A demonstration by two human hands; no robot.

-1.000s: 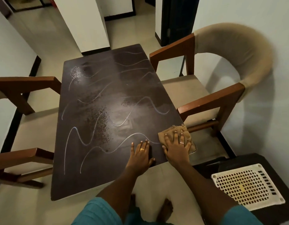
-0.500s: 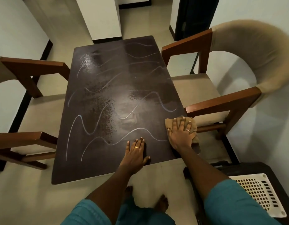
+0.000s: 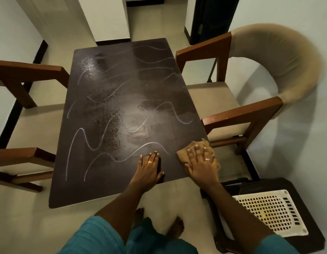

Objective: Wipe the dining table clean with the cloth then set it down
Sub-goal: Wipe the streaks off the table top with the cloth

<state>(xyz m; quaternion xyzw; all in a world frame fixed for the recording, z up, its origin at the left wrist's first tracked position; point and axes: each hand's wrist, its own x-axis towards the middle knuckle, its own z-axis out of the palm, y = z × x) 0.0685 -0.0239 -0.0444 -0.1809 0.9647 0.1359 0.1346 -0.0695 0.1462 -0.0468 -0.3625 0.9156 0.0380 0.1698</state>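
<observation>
Cloth point(image 3: 184, 154) crumpled, right hand point(image 3: 199, 162) flat atop, table's point(image 3: 107, 171) near-right corner

Dim indoor lighting. Overhead light produces a pale glare patch on the dark glossy rectangular worktop point(image 3: 122, 110). Soft shadows fall on the right wall. Wide-angle distortion bends edges; focus slightly soft.

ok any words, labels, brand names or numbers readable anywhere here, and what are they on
None: no readable text shows in this view.
The pale wavy chalk-like lines on the dark rectangular dining table are scribbles, not letters.
The tan cloth under the right hand, the white perforated plastic panel and the brown wooden armchairs carry no visible label.
</observation>
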